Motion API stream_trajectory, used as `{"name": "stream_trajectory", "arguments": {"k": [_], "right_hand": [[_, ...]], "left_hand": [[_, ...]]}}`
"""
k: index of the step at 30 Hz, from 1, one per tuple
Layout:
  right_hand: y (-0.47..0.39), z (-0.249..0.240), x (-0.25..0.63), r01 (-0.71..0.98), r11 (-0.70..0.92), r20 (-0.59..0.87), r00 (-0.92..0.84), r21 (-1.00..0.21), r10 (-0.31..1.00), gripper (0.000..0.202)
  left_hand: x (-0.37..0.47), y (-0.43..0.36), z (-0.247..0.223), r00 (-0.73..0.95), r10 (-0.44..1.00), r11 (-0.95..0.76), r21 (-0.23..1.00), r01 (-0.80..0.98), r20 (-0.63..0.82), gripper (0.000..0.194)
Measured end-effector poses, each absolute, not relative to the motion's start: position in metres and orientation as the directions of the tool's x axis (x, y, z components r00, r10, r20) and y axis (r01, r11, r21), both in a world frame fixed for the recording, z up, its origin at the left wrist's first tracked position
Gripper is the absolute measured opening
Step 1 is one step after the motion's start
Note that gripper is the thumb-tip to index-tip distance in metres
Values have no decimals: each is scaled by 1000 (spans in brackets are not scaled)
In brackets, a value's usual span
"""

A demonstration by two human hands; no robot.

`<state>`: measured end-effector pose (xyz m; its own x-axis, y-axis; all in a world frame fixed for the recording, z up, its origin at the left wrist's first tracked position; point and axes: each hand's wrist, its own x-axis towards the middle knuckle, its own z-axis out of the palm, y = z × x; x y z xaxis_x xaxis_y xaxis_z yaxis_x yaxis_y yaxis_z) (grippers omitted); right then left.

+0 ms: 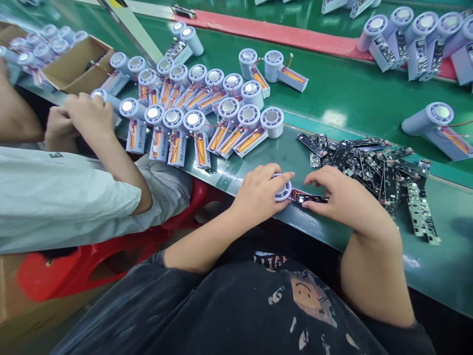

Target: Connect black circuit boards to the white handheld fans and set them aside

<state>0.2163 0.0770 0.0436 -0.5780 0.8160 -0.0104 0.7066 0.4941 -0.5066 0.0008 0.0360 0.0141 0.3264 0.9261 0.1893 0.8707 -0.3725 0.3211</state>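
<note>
My left hand (258, 192) grips the round grey head of a small hand-fan unit (283, 190) that rests on the near edge of the green bench. My right hand (342, 195) lies just right of it, fingertips pressing a black circuit board (314, 198) into the fan's open handle. A pile of loose black circuit boards (384, 170) sits right beside my right hand.
Several open fan units with orange batteries (207, 123) lie in rows at the left. A co-worker's hands (79, 118) handle a fan (101, 96) near a cardboard box (74, 66). More fans (417, 39) rest beyond the red strip (281, 32); one fan (436, 123) lies far right.
</note>
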Motion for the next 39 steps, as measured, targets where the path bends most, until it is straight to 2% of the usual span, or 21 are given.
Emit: {"name": "stream_trajectory", "arguments": {"k": [2, 4, 7, 11, 14, 19, 26, 39], "right_hand": [[69, 43, 215, 691, 579, 58, -620, -434, 783, 20], [59, 40, 213, 704, 620, 140, -615, -346, 776, 15], [44, 33, 212, 730, 634, 237, -589, -255, 773, 20], [34, 30, 214, 769, 599, 272, -541, -224, 796, 33], [34, 33, 214, 776, 580, 266, -522, -246, 811, 36], [37, 34, 214, 736, 607, 241, -557, -300, 795, 18], [39, 27, 207, 702, 592, 245, -540, -397, 805, 15], [47, 13, 201, 720, 456, 185, -426, -524, 886, 11]], "left_hand": [[1, 35, 15, 315, 930, -361, 317, 877, 187, 51], [2, 34, 15, 307, 932, -355, 319, 879, 190, 50], [2, 34, 15, 308, 930, -360, 334, 871, 200, 47], [1, 35, 12, 320, 919, -387, 363, 848, 231, 47], [0, 36, 10, 318, 916, -391, 371, 842, 244, 47], [-1, 36, 9, 317, 919, -388, 392, 834, 234, 49], [0, 36, 10, 322, 920, -389, 407, 826, 225, 45], [1, 37, 5, 320, 912, -404, 425, 810, 257, 44]]}}
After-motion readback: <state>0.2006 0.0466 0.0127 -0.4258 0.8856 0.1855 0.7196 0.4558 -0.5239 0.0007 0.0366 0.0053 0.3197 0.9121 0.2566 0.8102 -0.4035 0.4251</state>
